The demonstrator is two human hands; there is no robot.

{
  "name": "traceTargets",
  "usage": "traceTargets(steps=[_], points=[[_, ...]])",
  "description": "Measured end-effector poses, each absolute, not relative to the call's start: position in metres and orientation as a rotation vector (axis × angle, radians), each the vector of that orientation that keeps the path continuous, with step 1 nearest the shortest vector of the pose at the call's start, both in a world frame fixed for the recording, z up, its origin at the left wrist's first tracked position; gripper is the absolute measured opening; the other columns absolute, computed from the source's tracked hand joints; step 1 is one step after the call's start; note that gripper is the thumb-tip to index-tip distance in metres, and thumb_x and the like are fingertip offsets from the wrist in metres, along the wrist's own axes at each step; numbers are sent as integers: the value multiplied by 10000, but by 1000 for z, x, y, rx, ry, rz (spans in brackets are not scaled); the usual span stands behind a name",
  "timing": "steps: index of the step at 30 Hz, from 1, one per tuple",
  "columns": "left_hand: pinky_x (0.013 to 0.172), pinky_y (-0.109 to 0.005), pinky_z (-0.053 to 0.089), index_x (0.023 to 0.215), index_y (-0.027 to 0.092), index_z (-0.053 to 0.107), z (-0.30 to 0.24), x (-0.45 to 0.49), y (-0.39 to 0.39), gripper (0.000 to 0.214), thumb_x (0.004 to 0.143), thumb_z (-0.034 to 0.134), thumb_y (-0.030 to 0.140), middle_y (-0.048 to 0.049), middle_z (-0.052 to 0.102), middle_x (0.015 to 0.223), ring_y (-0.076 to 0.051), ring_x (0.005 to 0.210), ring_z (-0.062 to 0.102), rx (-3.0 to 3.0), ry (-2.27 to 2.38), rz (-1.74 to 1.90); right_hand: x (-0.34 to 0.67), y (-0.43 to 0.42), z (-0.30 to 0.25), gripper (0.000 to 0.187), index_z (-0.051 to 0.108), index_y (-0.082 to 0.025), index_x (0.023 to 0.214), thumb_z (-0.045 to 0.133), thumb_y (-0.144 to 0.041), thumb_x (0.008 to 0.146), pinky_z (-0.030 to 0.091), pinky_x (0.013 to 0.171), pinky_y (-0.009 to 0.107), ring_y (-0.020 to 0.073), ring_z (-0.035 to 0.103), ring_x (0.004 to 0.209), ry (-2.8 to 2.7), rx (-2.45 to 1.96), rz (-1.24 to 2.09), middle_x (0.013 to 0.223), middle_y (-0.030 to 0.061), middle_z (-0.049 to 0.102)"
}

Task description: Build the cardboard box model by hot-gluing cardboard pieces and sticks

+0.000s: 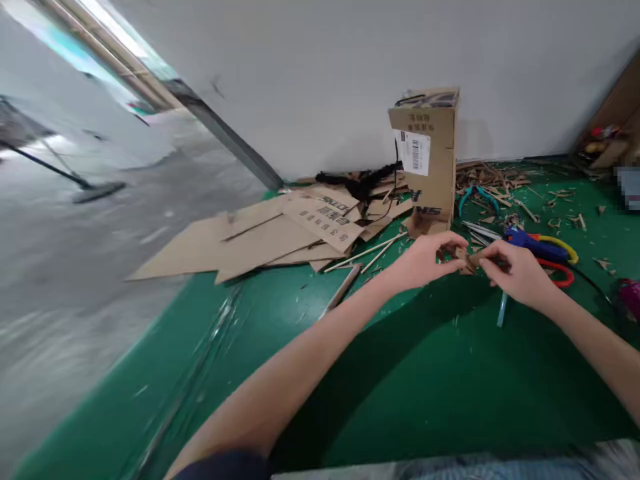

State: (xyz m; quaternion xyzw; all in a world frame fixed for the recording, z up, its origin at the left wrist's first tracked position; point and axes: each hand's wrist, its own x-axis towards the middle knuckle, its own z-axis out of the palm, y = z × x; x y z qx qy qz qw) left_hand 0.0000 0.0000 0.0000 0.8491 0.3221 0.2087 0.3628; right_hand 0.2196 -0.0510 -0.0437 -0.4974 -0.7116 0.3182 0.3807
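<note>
My left hand (425, 260) and my right hand (517, 270) meet above the green floor (400, 373), both pinched on a small brown cardboard piece (469, 259) held between the fingertips. Just beyond the hands stands an upright cardboard box (430, 160) with a white barcode label. A blue glue gun (533, 245) with a yellow and red trigger loop lies right behind my right hand. A thin pale-blue stick (501, 310) lies on the floor under my right wrist.
Flattened cardboard sheets (260, 240) spread to the left, with thin wooden sticks (365, 253) beside them. Teal-handled pliers (473, 197) and cardboard scraps (495, 177) lie right of the box, near the white wall (325, 80). Grey floor lies at far left.
</note>
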Motion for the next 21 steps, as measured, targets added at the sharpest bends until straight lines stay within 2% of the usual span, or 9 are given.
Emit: traceTargets(steps=[3,7,12,14,17,19,21], points=[[829,-316,549,1170,186,606,0,0,-1,308,909,606,351,-82,682,1115,-187,985,666,2203,841,539,221,-52,-43,162,603,-221,895,548,-366,938,546,548,312,168,621,632,-1832,-1267,815,749,24,629],[828,-328,553,1219,197,567,-1,0,-2,368,881,625,330,-92,682,1148,-207,1034,663,2250,837,587,221,-53,-42,178,600,-214,994,571,-374,920,567,566,329,192,647,707,-1786,-1306,807,866,58,653],[860,-341,552,1239,197,539,-2,0,-2,401,868,637,313,-80,693,1116,-207,1036,669,2279,820,651,220,-57,-36,403,541,-193,1209,633,-385,867,541,498,322,228,624,798,-1789,-1330,664,1003,111,584],[848,-335,552,1246,195,536,-1,-1,-1,409,865,641,301,-77,697,1109,-205,1028,674,2294,814,654,220,-58,-34,494,500,-194,1290,653,-368,853,577,588,351,269,615,955,-1852,-1302,529,1118,145,561],[839,-336,551,1255,183,532,-1,0,-2,430,855,657,281,-80,710,1099,-207,1009,687,2331,793,634,221,-59,-33,569,450,-217,1366,664,-356,858,587,830,457,317,558,1167,-1989,-1242,393,1253,161,563],[857,-347,548,1261,176,531,-1,0,-2,453,844,678,268,-86,712,1112,-213,1019,689,2362,779,614,220,-58,-35,582,434,-226,1386,663,-334,862,551,928,517,322,556,1190,-2059,-1202,357,1250,150,600],[869,-355,543,1272,176,528,-2,1,-2,471,838,693,259,-87,711,1130,-218,1038,686,2382,772,585,220,-57,-38,574,433,-230,1390,653,-298,863,533,961,545,316,581,1167,-2090,-1182,351,1210,135,637]])
